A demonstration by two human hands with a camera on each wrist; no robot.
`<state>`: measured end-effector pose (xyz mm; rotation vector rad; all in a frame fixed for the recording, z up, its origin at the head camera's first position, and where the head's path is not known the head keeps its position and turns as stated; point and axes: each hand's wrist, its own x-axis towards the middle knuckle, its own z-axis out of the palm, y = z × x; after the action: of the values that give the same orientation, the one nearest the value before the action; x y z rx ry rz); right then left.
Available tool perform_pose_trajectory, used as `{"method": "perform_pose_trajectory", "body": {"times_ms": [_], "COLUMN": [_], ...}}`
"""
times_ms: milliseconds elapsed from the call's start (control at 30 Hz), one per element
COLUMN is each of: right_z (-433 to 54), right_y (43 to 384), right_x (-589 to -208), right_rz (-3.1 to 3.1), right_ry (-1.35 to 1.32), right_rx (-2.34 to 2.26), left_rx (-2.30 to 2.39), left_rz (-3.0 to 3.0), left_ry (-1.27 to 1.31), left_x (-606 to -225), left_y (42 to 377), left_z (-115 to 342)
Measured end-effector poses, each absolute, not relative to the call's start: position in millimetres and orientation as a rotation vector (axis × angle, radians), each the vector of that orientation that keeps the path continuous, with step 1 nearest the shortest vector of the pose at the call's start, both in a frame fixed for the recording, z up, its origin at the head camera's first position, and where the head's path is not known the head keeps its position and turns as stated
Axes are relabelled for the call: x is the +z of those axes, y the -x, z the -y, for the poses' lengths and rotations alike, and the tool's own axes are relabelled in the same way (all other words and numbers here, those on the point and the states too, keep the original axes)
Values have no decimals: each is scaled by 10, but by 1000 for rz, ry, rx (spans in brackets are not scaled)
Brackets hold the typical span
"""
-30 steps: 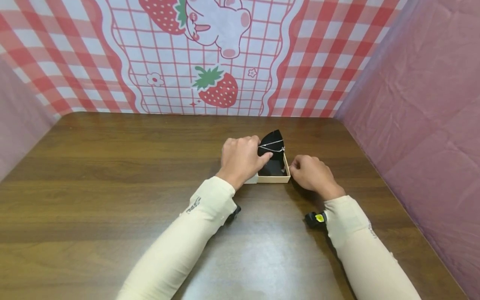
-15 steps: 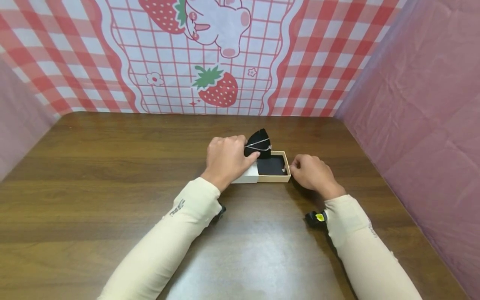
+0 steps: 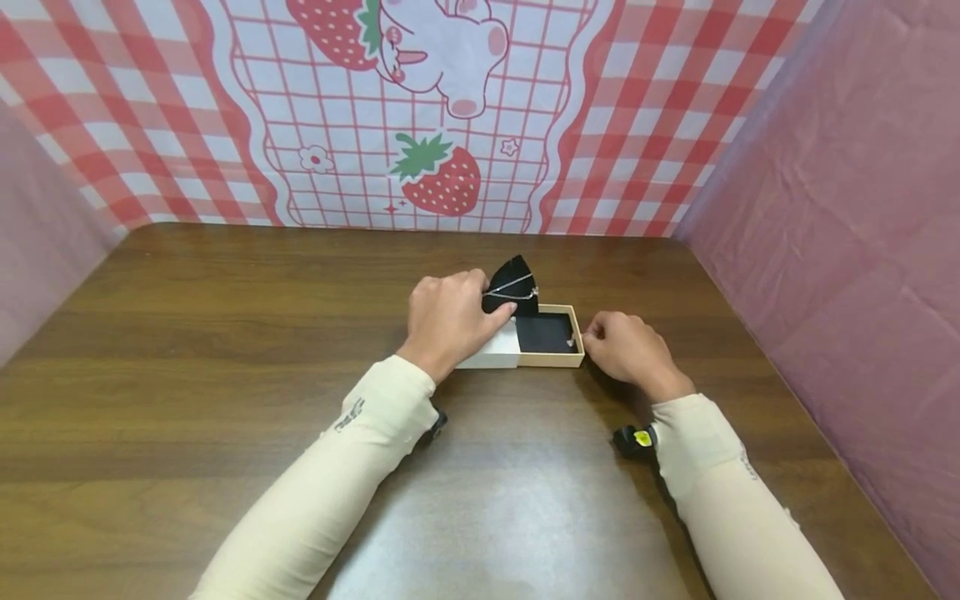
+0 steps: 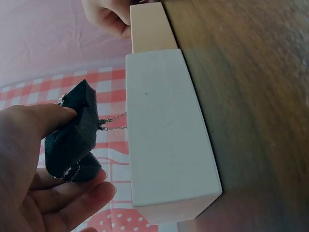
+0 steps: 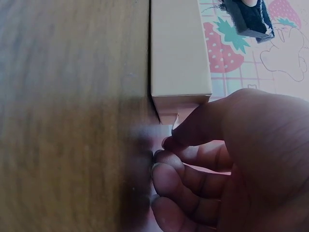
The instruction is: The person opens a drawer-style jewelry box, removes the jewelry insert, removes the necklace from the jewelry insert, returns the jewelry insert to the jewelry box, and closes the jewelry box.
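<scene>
My left hand [image 3: 447, 321] pinches a black foam pad [image 3: 513, 279] between thumb and fingers, raised over the jewelry box. A thin silver chain necklace [image 4: 114, 128] is wrapped round the pad, and part of it dangles loose in the left wrist view. Below lies the box: a white sleeve [image 3: 487, 360] with a cream drawer [image 3: 552, 360] pulled partway out to the right. Black lining [image 3: 545, 333] shows on the drawer's floor. At the drawer's end, thumb and forefinger of my right hand [image 3: 628, 350] pinch a small pale pull tab [image 5: 175, 122], mostly hidden by the fingertips.
The box lies on a brown wooden table [image 3: 262, 400]. Behind it hangs a red-and-white checked cloth [image 3: 420, 108] with strawberries, and a pink cloth [image 3: 840, 250] closes off the right side. A black wrist camera [image 3: 633, 442] sits under the right sleeve cuff.
My left hand has carried the foam pad and necklace leftward from over the drawer, uncovering its inside and the white sleeve. My right hand stays at the drawer's end.
</scene>
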<state>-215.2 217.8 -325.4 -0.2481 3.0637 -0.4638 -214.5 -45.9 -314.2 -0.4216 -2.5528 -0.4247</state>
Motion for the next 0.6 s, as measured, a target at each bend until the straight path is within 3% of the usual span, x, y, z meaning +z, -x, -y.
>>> {"method": "perform_pose_trajectory", "body": {"times_ms": [600], "right_z": [-2148], "right_y": [2141], "right_x": [-3179], "right_rz": [-3147], "right_ry": [175], "right_rx": [-591], "left_rx": [-527], "left_rz": [2602], "left_ry": [353], "left_x": [-3190], "left_y": [2185], "left_z": [495]}}
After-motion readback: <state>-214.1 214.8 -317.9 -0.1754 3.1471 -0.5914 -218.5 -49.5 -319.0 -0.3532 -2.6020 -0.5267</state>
